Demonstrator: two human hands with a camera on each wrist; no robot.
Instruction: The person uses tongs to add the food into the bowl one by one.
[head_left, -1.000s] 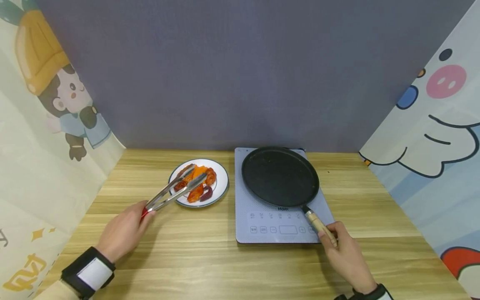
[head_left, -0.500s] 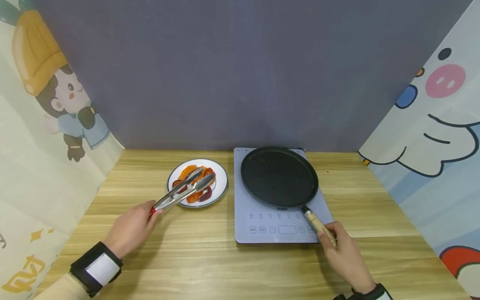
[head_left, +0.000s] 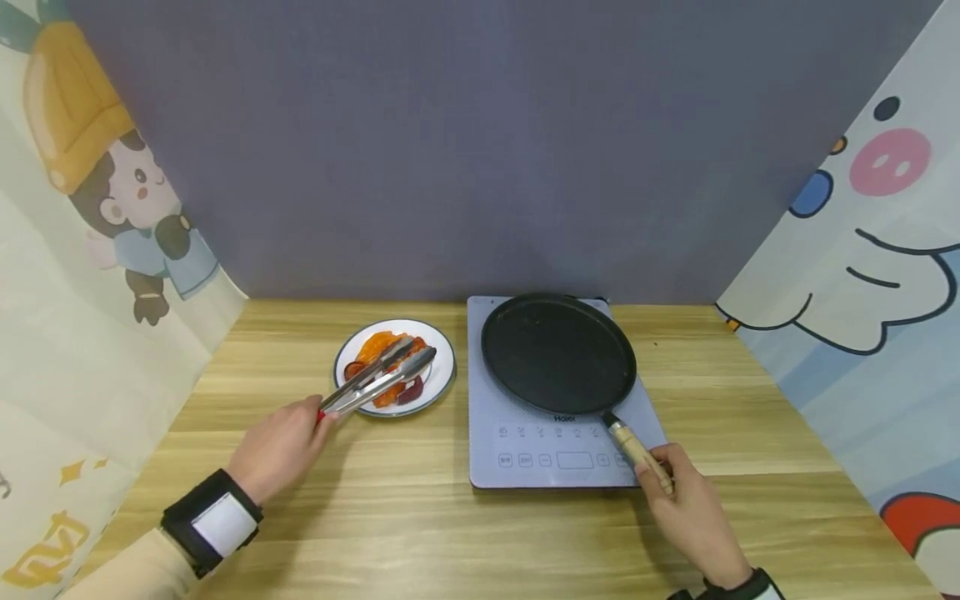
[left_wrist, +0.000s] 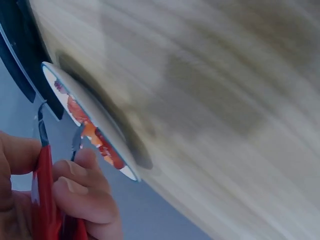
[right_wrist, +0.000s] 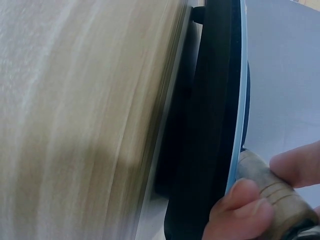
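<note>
My left hand [head_left: 277, 446] holds metal tongs [head_left: 411, 364] by their red grips [left_wrist: 43, 195], fingers curled round them in the left wrist view. The tongs' two arms stand apart, and their tips overlap a white, blue-rimmed plate [head_left: 446, 375] in the head view. Several reddish-orange food pieces [head_left: 377, 342] and a dark purple piece [head_left: 410, 391] lie on that plate, partly hidden by the tongs. My right hand [head_left: 693, 508] grips the wooden handle [head_left: 632, 444] of a flat black frying pan [head_left: 558, 354]. The pan's cooking surface is bare.
Under the pan is a pale grey induction cooktop [head_left: 486, 425] with touch buttons along its front. The wood-grain table [head_left: 420, 517] extends around it. A grey panel [head_left: 480, 150] closes off the back, with cartoon-printed sheets [head_left: 67, 283] at both sides.
My left hand and the tongs have moved right, and the tips have slid across the plate. Some food pieces have shifted on it. The right hand and pan have stayed put.
</note>
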